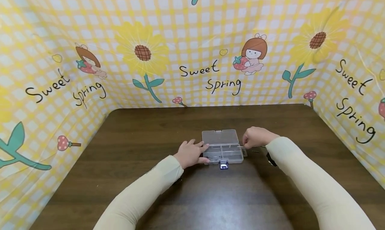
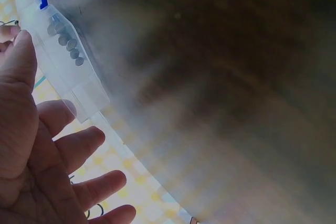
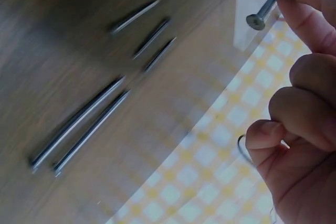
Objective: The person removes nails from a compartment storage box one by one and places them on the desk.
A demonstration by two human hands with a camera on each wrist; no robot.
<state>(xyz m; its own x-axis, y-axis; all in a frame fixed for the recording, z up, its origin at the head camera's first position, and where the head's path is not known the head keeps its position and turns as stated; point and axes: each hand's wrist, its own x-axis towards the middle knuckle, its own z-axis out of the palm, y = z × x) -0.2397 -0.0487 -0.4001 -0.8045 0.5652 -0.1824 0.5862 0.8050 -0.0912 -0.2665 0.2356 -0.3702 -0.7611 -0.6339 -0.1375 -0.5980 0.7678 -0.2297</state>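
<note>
A clear plastic compartment box (image 1: 236,161) stands on the table with its lid (image 1: 219,137) folded back and a blue latch (image 1: 223,165) at its front. Several nails (image 1: 213,158) lie in its front left compartment; their round heads (image 2: 71,44) show in the left wrist view. My left hand (image 1: 189,153) touches the box's left side, fingers spread. Beside the box's right end, my right hand (image 1: 259,136) pinches a nail (image 3: 266,8) between thumb and index finger, its flat head sticking out. The other right fingers are curled in.
Several loose nails lie on the wooden table (image 1: 144,129) right of the box, among them a long nail (image 3: 79,121) and a shorter nail (image 3: 151,38). My right forearm partly covers them in the head view. A yellow checked cloth (image 1: 192,39) surrounds the table's back and sides.
</note>
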